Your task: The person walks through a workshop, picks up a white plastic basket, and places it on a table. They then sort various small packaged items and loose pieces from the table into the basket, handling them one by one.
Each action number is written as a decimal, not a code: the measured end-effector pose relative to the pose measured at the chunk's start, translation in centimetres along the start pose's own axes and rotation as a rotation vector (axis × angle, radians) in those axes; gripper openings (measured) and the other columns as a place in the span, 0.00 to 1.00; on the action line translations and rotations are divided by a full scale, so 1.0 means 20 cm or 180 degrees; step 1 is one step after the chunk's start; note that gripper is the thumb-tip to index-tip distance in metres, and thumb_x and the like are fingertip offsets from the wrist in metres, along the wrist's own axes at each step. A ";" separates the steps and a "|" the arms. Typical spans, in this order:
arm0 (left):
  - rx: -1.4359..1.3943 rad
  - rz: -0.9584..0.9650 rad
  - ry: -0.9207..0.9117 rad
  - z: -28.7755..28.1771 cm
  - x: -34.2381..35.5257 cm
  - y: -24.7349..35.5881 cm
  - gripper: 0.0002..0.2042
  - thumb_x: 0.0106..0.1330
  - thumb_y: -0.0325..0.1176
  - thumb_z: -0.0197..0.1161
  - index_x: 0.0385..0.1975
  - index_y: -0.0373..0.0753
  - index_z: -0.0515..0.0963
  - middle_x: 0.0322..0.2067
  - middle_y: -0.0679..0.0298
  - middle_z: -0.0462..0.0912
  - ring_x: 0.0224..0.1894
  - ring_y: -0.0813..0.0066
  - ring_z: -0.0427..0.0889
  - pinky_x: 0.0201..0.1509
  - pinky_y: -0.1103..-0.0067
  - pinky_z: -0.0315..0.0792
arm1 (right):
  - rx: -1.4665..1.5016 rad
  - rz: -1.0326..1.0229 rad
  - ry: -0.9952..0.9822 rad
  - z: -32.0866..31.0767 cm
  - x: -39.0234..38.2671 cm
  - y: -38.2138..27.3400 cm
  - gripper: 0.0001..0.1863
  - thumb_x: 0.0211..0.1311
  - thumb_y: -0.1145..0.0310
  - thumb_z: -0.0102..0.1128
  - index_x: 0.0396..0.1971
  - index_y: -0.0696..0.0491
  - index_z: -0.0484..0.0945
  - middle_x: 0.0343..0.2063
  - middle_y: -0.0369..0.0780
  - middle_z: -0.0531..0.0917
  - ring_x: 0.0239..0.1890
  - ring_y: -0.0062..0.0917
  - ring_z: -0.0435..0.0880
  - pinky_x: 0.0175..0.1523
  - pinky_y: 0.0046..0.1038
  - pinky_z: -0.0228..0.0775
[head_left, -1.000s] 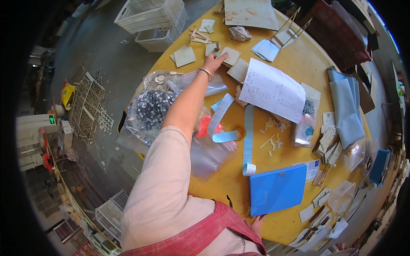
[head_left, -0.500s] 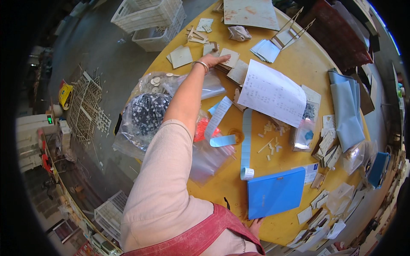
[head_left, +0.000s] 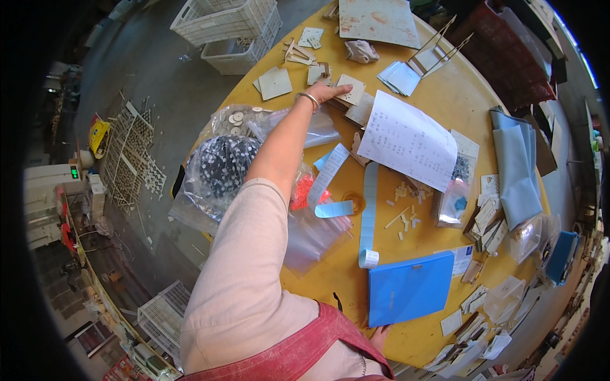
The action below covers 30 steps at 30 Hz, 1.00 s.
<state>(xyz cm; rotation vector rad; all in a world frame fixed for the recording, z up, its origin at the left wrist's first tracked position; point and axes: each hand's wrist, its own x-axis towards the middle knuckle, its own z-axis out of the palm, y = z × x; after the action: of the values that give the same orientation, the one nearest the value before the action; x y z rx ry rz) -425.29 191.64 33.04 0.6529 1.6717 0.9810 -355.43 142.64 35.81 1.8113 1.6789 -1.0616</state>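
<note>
My left arm stretches far across the yellow table. My left hand (head_left: 325,93) is at a square pale board (head_left: 351,89), which lies over a pile of thin boards (head_left: 362,109); the thumb reaches across the board and the other fingers are mostly hidden. My right hand (head_left: 380,337) shows only in part at the bottom, touching the near edge of a flat blue folder (head_left: 411,289); its fingers are largely out of sight. Beside the pile, a sheet of paper with writing (head_left: 406,140) covers other pieces.
Clear bags of dark discs (head_left: 222,165) and red pieces (head_left: 305,192) lie left of the label strips (head_left: 368,209). Loose boards (head_left: 275,83) and a metal frame (head_left: 438,51) are farther back. White crates (head_left: 222,25) stand on the floor.
The view has shifted slightly. My left hand and the square board have edged a little right and nearer together. My right hand stays at the blue folder.
</note>
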 end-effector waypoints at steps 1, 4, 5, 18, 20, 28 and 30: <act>-0.0003 0.0102 0.0057 0.00 0.00 -0.01 0.43 0.45 0.59 0.79 0.53 0.28 0.79 0.50 0.57 0.83 0.55 0.71 0.79 0.61 0.77 0.68 | 0.0034 0.0003 -0.0022 0.00 0.00 0.00 0.67 0.45 0.53 0.78 0.75 0.56 0.36 0.72 0.65 0.30 0.75 0.60 0.33 0.78 0.46 0.38; -0.0246 0.0239 0.0139 0.05 -0.01 -0.03 0.40 0.46 0.56 0.80 0.51 0.28 0.80 0.49 0.57 0.84 0.53 0.71 0.80 0.59 0.76 0.71 | 0.0059 0.0034 -0.0034 -0.01 0.01 -0.01 0.67 0.46 0.52 0.78 0.75 0.55 0.36 0.72 0.65 0.29 0.75 0.60 0.33 0.77 0.46 0.39; -0.0341 0.0277 0.0260 0.06 -0.02 -0.04 0.38 0.46 0.54 0.81 0.50 0.28 0.80 0.47 0.57 0.84 0.51 0.71 0.81 0.56 0.76 0.72 | 0.0013 0.0049 -0.0011 0.00 0.01 -0.02 0.67 0.45 0.52 0.78 0.75 0.55 0.36 0.72 0.65 0.29 0.75 0.60 0.33 0.77 0.47 0.39; 0.1038 0.2629 0.1927 0.27 -1.15 0.11 0.44 0.43 0.49 0.81 0.55 0.32 0.63 0.46 0.46 0.71 0.49 0.49 0.73 0.55 0.63 0.70 | -0.0169 -0.0016 0.0133 0.10 0.05 0.11 0.73 0.40 0.50 0.81 0.75 0.56 0.33 0.72 0.64 0.29 0.76 0.59 0.34 0.78 0.46 0.38; 0.1375 0.2600 0.1289 0.45 -1.54 0.03 0.43 0.43 0.46 0.81 0.57 0.36 0.63 0.48 0.47 0.71 0.51 0.48 0.73 0.56 0.61 0.69 | -0.0108 -0.0118 0.0201 0.13 0.05 0.12 0.74 0.40 0.50 0.81 0.75 0.57 0.32 0.72 0.64 0.29 0.76 0.59 0.33 0.78 0.45 0.38; 0.2893 0.2023 -0.1009 0.80 -2.26 -0.76 0.44 0.43 0.42 0.77 0.63 0.41 0.63 0.51 0.56 0.68 0.53 0.55 0.69 0.56 0.63 0.64 | -0.0175 -0.0140 0.0353 0.13 0.07 0.11 0.75 0.40 0.50 0.81 0.75 0.56 0.28 0.72 0.62 0.27 0.76 0.57 0.31 0.78 0.44 0.37; 0.2853 0.2335 -0.0859 0.80 -2.29 -0.91 0.45 0.43 0.42 0.77 0.64 0.40 0.63 0.50 0.56 0.69 0.53 0.57 0.70 0.56 0.65 0.64 | -0.0060 0.0041 0.0301 0.11 0.03 0.05 0.76 0.40 0.49 0.81 0.74 0.56 0.28 0.73 0.62 0.26 0.76 0.57 0.30 0.78 0.44 0.38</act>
<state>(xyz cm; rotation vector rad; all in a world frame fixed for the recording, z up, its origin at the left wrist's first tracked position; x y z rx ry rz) -395.13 149.88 38.72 1.9973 1.5959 0.5136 -354.91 141.16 33.75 1.8846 1.7231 -0.9653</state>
